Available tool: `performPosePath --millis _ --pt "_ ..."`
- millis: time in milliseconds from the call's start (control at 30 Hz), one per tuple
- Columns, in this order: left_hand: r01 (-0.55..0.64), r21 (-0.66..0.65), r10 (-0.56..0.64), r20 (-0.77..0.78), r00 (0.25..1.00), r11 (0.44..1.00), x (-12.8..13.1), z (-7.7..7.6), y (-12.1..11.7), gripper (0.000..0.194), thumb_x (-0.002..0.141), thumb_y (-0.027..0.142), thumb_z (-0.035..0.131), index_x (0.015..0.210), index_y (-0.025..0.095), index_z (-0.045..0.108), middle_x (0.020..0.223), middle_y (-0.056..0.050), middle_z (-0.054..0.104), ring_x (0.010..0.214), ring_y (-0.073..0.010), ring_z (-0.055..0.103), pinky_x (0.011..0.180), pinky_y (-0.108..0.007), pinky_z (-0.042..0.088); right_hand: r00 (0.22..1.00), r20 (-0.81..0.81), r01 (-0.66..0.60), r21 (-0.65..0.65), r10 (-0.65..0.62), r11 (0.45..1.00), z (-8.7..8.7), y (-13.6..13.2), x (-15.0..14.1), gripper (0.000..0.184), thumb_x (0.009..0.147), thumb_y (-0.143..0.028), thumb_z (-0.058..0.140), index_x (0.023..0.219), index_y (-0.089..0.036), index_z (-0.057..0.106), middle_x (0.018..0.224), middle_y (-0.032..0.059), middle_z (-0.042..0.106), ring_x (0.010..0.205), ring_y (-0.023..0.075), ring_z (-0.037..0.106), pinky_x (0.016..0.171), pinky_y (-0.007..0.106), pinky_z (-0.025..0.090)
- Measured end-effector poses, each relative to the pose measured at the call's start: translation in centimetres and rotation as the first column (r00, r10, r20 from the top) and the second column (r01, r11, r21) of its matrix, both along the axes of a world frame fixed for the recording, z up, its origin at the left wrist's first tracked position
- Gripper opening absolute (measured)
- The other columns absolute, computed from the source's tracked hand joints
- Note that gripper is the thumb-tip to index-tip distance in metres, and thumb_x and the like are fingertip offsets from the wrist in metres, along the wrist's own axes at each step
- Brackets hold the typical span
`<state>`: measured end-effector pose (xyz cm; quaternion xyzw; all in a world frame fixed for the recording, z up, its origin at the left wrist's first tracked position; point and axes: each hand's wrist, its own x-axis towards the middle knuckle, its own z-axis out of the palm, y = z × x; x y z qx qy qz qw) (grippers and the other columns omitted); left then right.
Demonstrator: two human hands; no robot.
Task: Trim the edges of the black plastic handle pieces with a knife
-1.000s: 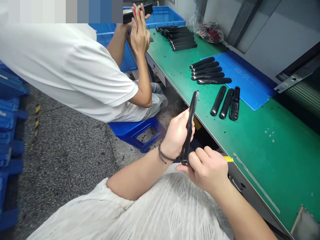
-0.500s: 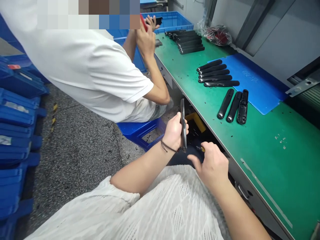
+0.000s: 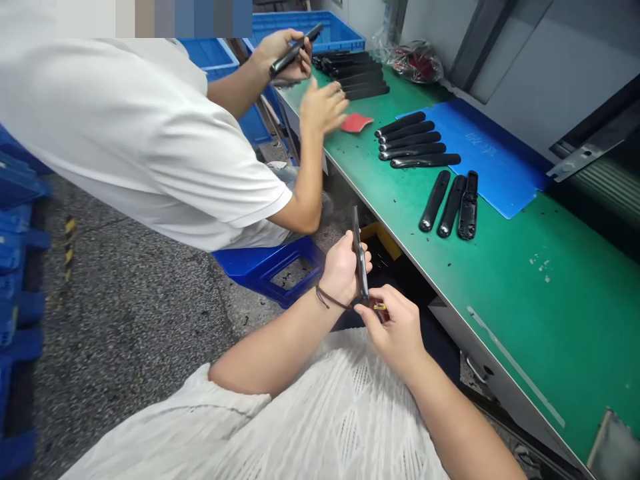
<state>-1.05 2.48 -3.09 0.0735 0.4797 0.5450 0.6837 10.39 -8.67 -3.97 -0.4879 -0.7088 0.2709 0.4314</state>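
Note:
In my left hand (image 3: 344,267) is a long, narrow black plastic handle shell (image 3: 359,257), held upright and edge-on above my lap. My right hand (image 3: 393,327) is closed around a small yellow-handled tool (image 3: 380,307), most of it hidden by the fingers. The thumb of that hand is at the lower end of the shell, and whether tool and shell touch cannot be seen. To the right on the green table lie 3 similar shells, one hollow side up (image 3: 468,207), with a row of several more black shells (image 3: 413,145) behind them.
A co-worker in a white shirt (image 3: 165,133) sits on a blue stool (image 3: 280,267) at my left, holding a black shell (image 3: 296,50). On the green table (image 3: 500,280) are a blue sheet (image 3: 490,153) and a red piece (image 3: 357,123). Blue crates (image 3: 310,27) stand behind; a yellow bin (image 3: 383,240) is below.
My right hand has come left with the yellow-handled tool to the shell's lower end. The co-worker's right hand has let go of the red piece, which now lies on the table.

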Motion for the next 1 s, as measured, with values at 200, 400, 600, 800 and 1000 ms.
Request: performPosePath --millis 200,400,600,800,1000 --pt "0.225 0.384 0.029 -0.555 0.831 0.895 -0.9 -1.2 -2.0 0.043 0.086 0.041 0.074 0.121 0.019 0.064 0.122 -0.013 0.068 0.121 -0.0252 0.063 0.104 -0.036 0.048 0.985 -0.090 0.154 0.043 -0.150 0.987 2.0 -1.2 0.8 0.015 0.097 -0.029 0.065 0.085 -0.021 0.059 0.070 -0.0029 0.053 0.059 0.0101 0.047 0.054 0.024 0.038" --pt "0.751 0.583 0.003 -0.790 0.612 0.312 -2.1 -0.8 -4.2 0.057 0.096 0.063 0.042 0.060 0.024 0.065 0.060 -0.007 0.057 0.065 -0.0232 0.053 0.095 -0.045 0.044 0.999 -0.039 0.019 -0.050 -0.021 0.999 4.5 -2.8 2.1 0.016 0.097 -0.033 0.067 0.097 -0.021 0.058 0.079 -0.0017 0.057 0.066 0.0110 0.051 0.059 0.025 0.041" --pt "0.823 0.517 0.013 -0.848 0.529 0.237 -1.8 -0.2 -3.7 0.051 0.093 0.054 0.040 0.052 0.026 0.051 0.052 -0.006 0.047 0.054 -0.0212 0.036 0.071 -0.041 0.034 0.916 0.401 -0.106 0.167 0.030 0.980 5.6 -2.9 4.9 0.020 0.105 -0.018 0.041 0.097 -0.019 0.059 0.075 0.0008 0.052 0.067 0.0146 0.042 0.062 0.029 0.032" --pt "0.859 0.508 0.153 -0.855 0.495 0.064 -1.7 1.0 -4.1 0.052 0.099 0.050 0.030 0.055 0.025 0.045 0.051 -0.004 0.044 0.052 -0.0203 0.033 0.065 -0.040 0.030 0.847 0.530 -0.137 0.150 0.037 0.979 6.6 -2.3 5.4 0.061 0.096 -0.077 0.047 0.077 -0.019 0.056 0.068 -0.0014 0.047 0.063 0.0130 0.034 0.058 0.030 0.024" --pt "0.808 0.588 0.315 -0.760 0.569 -0.042 -1.2 1.9 -4.2 0.047 0.103 0.039 0.028 0.061 0.023 0.042 0.051 -0.001 0.041 0.051 -0.0176 0.032 0.059 -0.038 0.029 0.847 0.530 -0.143 0.189 0.021 0.971 7.3 -1.9 4.8 0.063 0.102 -0.071 0.040 0.067 -0.019 0.048 0.065 -0.0022 0.044 0.061 0.0124 0.027 0.058 0.031 0.017"
